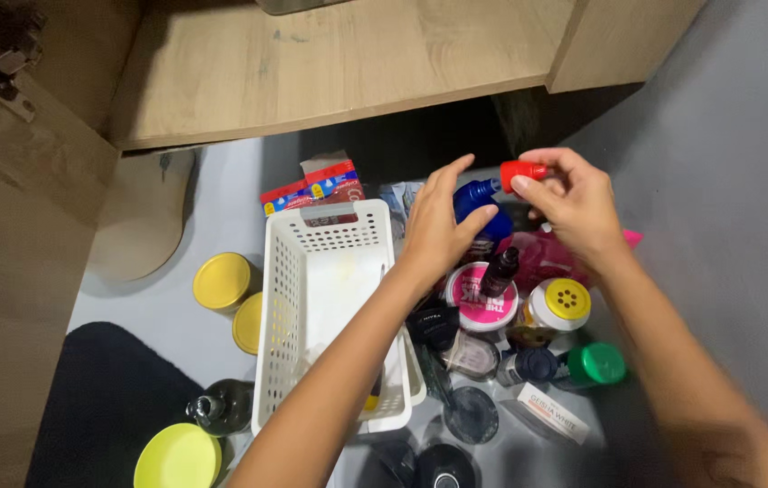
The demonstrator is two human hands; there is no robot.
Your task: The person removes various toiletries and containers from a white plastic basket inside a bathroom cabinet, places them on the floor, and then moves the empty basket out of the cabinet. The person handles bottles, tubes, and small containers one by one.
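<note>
A glossy blue plastic bottle [479,206] is gripped around its body by the left hand [438,226], its fingers curled about it, above a cluster of containers on the grey floor. Its smooth red cap [521,172] is pinched between the fingertips of the right hand [578,208], at the bottle's neck; whether the cap is screwed on or loose cannot be told. Just left of the hands a white rectangular plastic basket [330,271] with perforated walls is seen, and behind it a flat red and blue carton [316,192]. Below the bottle lie a round pink-lidded tub [479,298], a jar with a yellow shaker lid [560,305] and a green-capped bottle [596,363]. Round yellow lids [221,280] are set left of the basket.
</note>
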